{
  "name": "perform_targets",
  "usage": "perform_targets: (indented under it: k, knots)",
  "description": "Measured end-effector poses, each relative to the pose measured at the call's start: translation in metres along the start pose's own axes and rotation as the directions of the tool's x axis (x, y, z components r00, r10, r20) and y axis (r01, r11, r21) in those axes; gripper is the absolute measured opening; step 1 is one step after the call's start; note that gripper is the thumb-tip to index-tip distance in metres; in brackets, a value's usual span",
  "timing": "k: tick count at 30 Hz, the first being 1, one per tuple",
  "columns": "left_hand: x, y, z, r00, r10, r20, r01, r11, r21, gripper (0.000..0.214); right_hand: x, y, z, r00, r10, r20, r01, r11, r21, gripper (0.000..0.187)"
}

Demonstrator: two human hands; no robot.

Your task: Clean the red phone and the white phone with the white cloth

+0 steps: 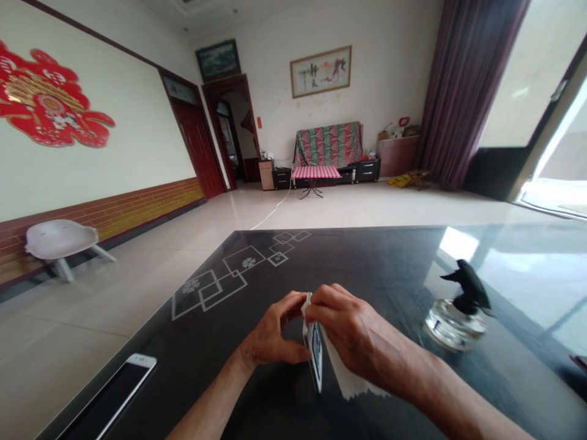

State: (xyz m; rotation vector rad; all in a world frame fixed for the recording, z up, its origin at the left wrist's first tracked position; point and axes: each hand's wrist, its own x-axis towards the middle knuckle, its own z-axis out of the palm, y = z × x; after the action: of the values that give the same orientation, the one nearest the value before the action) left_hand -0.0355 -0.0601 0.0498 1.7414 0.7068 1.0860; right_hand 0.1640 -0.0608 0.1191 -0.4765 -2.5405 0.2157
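Note:
My left hand (274, 335) is closed on a small flat white-edged card or device (315, 354), held on edge above the black glass table (380, 263). My right hand (351, 333) is closed over its top edge with a piece of white tissue (348, 380) hanging under the palm. Both hands meet in the middle of the table near its front.
A white smartphone (110, 400) lies face up at the table's front left corner. A glass ashtray with a black bird figure (458, 315) stands to the right. Beyond the table is tiled floor, a white plastic chair (62, 241) at the left wall and a covered sofa (328, 146) at the back.

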Motion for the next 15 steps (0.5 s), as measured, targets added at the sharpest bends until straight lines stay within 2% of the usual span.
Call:
perform_targets:
  k: [5, 10, 15]
  knots:
    - [0.000, -0.003, 0.001, 0.999, -0.025, -0.037, 0.024, 0.999, -0.031, 0.069, -0.004, 0.007, 0.011, 0.993, 0.088, -0.074, -0.078, 0.988, 0.130, 0.023]
    - [-0.002, -0.008, -0.003, 0.997, -0.054, -0.053, 0.045, 0.988, -0.147, 0.063, -0.012, 0.012, 0.035, 0.962, 0.167, -0.215, -0.088, 0.937, 0.337, 0.025]
    - [-0.005, -0.017, -0.008, 0.988, -0.118, -0.104, 0.095, 0.975, -0.203, 0.069, -0.028, 0.013, 0.064, 0.944, 0.211, -0.252, -0.091, 0.905, 0.416, 0.023]
